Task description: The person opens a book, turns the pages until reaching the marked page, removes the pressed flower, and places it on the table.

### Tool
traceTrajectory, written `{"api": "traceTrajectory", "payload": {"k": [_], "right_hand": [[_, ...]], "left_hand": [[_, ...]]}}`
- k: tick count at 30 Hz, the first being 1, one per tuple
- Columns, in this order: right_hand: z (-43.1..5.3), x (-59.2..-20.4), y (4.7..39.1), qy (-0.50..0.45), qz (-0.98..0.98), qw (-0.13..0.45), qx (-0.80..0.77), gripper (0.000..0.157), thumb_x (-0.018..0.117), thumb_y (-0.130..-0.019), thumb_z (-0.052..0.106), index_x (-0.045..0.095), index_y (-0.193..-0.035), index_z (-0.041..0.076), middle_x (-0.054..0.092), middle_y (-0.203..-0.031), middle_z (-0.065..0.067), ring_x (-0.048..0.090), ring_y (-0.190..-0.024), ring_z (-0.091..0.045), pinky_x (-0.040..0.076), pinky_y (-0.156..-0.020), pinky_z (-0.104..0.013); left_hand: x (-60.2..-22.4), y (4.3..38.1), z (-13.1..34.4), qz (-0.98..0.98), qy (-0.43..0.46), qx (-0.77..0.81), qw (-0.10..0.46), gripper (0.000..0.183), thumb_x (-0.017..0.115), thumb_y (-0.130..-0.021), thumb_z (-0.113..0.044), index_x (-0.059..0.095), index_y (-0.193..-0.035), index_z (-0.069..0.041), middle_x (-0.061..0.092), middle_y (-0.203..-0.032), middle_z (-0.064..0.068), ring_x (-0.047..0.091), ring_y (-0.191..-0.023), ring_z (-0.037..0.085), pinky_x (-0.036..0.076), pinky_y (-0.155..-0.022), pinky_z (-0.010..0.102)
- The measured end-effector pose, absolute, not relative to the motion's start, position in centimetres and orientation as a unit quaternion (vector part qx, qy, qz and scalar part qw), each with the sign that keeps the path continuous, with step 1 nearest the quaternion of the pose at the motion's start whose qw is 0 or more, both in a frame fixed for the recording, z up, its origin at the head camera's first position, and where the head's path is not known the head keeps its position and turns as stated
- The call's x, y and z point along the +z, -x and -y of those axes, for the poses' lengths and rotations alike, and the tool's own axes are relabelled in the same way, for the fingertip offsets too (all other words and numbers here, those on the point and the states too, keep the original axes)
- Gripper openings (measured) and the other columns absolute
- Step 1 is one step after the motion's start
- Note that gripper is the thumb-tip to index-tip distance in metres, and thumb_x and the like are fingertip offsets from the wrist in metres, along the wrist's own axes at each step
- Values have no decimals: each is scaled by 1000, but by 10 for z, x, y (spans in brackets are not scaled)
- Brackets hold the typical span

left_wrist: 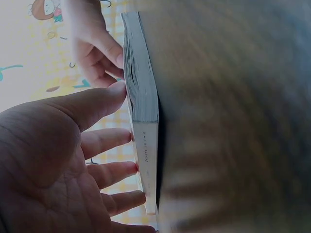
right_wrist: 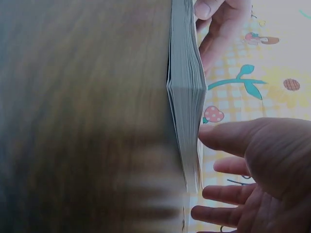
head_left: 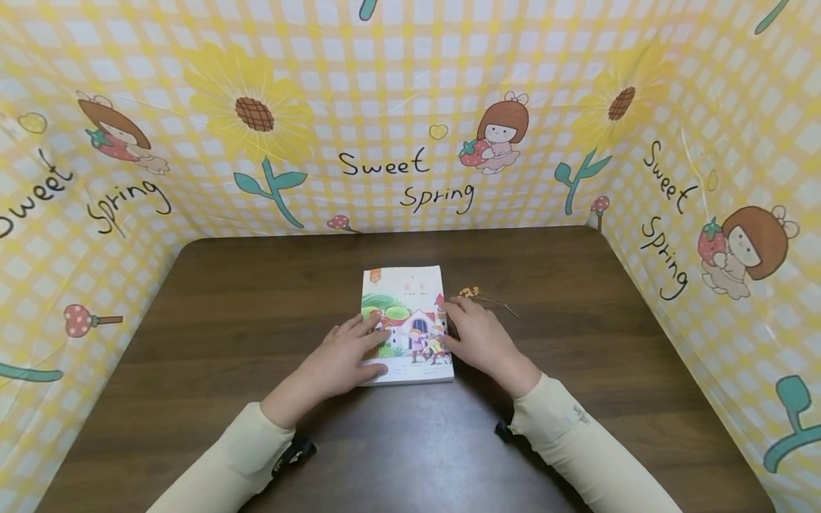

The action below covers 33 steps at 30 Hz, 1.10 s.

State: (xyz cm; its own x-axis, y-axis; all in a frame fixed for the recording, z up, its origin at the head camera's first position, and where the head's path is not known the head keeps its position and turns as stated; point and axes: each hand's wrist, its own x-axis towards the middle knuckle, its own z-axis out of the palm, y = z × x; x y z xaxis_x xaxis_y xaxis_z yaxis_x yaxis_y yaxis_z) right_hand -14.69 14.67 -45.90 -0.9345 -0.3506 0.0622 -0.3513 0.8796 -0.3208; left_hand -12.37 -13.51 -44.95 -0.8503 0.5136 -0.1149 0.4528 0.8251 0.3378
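Note:
A closed paperback book (head_left: pixel 410 313) with an illustrated cover of a white house and children lies face up on the brown table. My left hand (head_left: pixel 340 356) rests on the cover's left side, fingers spread. In the left wrist view its thumb and fingertips touch the cover beside the spine (left_wrist: pixel 146 160). Along the book's right edge is my right hand (head_left: pixel 484 338), fingers extended. The right wrist view shows its thumb against the cover's edge, next to the page block (right_wrist: pixel 187 63), while the other fingers stand loosely apart.
A small sprig of dried yellow flowers (head_left: pixel 471 292) lies just beyond my right hand. Checked yellow cloth (head_left: pixel 385 85) with sunflowers and cartoon figures walls the table's back and both sides. Dark bands (head_left: pixel 295 456) sit at the sleeve cuffs.

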Motion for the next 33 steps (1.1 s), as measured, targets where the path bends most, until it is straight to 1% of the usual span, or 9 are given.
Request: {"api": "traceTrajectory", "payload": {"k": [2,6,12,17,22,28,33], "right_hand": [[-150,-460,148,-188,969,-7,160,64,74,-94,36,53,-149,12,49,-153,-18,50,-140,-37,38,-114,-58],[-156,-463,148,-206,967,-16,148,68,73,-95,41,50,-152,13,41,-160,-18,39,-148,-35,28,-120,-60],[-164,-466,150,-237,962,-10,137,70,72,-95,44,48,-154,15,33,-165,-16,29,-153,-39,18,-122,-64],[-170,-469,152,-260,958,-11,122,72,71,-95,48,47,-155,18,27,-168,-14,24,-155,-40,14,-123,-63],[-175,-470,151,-274,955,-20,112,74,69,-95,52,44,-157,21,21,-170,-12,19,-157,-38,11,-124,-63],[-178,-468,150,-287,951,-10,113,75,69,-94,53,43,-157,20,22,-170,-13,21,-156,-39,11,-124,-63],[-179,-468,149,-292,950,-5,107,75,68,-95,54,43,-158,22,22,-170,-12,20,-156,-38,10,-125,-61]], "left_hand": [[-449,124,136,-950,-256,149,103,65,73,-94,-44,53,-151,-20,30,-168,8,24,-154,40,24,-115,71],[-450,125,137,-948,-258,149,113,67,73,-94,-45,52,-152,-22,29,-168,6,23,-155,39,23,-117,71],[-452,125,137,-947,-260,147,120,68,72,-93,-48,50,-153,-24,28,-169,4,22,-156,38,22,-117,70],[-451,124,137,-947,-260,148,118,69,74,-92,-47,52,-152,-23,30,-168,6,24,-155,38,22,-117,70],[-450,124,138,-946,-264,146,119,69,75,-92,-46,52,-152,-21,31,-167,7,26,-154,39,23,-117,70],[-449,126,142,-948,-260,144,116,69,75,-92,-44,52,-152,-19,34,-166,9,28,-153,40,24,-118,67],[-449,129,148,-949,-256,147,109,69,76,-92,-44,52,-152,-20,36,-165,9,29,-152,41,24,-119,65]]}}
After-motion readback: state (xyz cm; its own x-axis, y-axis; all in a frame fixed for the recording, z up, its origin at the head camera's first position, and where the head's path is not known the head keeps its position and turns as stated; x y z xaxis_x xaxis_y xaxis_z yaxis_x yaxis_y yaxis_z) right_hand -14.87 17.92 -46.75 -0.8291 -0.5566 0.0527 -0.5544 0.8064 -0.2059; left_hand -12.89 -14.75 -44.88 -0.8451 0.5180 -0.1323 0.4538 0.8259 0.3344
